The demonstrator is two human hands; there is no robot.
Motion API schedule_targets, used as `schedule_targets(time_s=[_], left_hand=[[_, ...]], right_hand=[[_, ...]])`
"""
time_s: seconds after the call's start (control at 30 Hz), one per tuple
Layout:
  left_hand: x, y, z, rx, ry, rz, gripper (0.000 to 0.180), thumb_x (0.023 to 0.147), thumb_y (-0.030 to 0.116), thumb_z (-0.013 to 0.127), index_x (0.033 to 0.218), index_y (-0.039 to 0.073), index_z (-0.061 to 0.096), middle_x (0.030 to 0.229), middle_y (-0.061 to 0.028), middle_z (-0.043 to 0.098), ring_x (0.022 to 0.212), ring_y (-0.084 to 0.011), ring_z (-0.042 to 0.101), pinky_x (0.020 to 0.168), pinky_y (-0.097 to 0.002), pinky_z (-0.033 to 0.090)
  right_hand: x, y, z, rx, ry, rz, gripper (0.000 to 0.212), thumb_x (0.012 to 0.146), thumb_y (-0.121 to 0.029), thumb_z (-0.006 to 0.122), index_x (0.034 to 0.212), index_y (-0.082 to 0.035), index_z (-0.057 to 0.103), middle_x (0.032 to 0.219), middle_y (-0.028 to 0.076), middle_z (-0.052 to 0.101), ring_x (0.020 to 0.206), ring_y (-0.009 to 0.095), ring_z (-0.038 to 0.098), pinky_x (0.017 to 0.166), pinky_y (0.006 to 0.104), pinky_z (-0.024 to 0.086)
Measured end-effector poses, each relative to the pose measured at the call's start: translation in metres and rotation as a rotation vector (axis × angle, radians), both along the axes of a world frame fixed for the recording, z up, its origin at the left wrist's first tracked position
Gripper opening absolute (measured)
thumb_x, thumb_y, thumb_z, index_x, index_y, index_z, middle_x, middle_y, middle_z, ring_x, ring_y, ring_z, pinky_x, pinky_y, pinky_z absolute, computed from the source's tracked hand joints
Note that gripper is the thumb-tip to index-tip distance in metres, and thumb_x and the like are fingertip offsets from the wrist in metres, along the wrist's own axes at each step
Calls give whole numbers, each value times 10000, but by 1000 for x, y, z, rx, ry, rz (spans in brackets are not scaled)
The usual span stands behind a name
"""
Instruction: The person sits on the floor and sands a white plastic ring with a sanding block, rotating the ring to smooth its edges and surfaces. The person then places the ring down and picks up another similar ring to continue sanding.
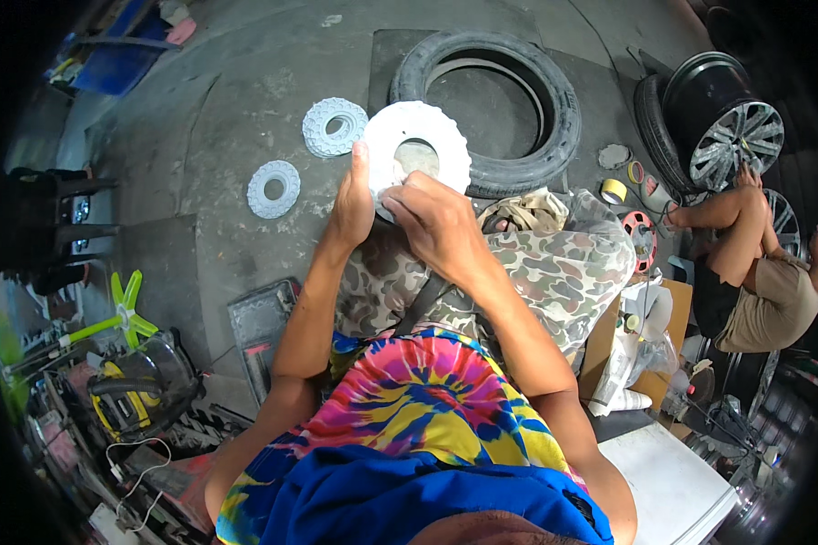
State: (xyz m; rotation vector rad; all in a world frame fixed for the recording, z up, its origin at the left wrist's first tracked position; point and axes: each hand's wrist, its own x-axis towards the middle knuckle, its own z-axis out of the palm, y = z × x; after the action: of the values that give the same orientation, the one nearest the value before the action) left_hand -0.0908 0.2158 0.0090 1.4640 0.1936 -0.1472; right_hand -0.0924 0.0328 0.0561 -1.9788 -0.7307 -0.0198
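A white ring-shaped disc (447,136) with a scalloped outer edge is held up in front of my lap. Closed on its left rim is my left hand (353,207), the thumb lying up along the edge. My right hand (441,222) has its fingers pinched together at the lower edge of the centre hole; anything between the fingertips is hidden. On the floor beyond my left hand lies a pale grey toothed ring (318,136), which looks stacked on another. A single similar ring (288,200) rests nearer and farther left.
A large black tyre (559,100) lies flat on the floor ahead. At the right, a person's hand (748,177) touches a spoked wheel rim (713,154). Yellow tape (613,191) and a red spool (639,241) sit nearby. Left of me are a green-legged stand (129,313) and a yellow-black tool (123,400).
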Motion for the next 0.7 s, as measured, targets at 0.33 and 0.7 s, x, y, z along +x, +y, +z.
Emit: schedule_targets(time_s=[0.33, 0.7], left_hand=[[0, -7, 10, -24, -18, 42, 822, 1256, 551, 132, 1500, -57, 629, 1345, -159, 734, 1261, -244, 690, 1145, -394, 521], [-2, -1, 11, -49, -1, -27, 824, 1262, 526, 139, 1627, -122, 495, 1585, -238, 619, 1502, -283, 576, 1301, -408, 409]], right_hand=[[0, 2, 1, 121, 191, -59, 114, 1033, -88, 771, 1103, -7, 810, 973, 176, 738, 905, 381, 749, 807, 434, 576], [18, 4, 0, 41, -91, 24, 107, 976, -58, 771, 1081, -39, 765, 903, 145, 631, 844, 386, 688, 754, 492, 538]])
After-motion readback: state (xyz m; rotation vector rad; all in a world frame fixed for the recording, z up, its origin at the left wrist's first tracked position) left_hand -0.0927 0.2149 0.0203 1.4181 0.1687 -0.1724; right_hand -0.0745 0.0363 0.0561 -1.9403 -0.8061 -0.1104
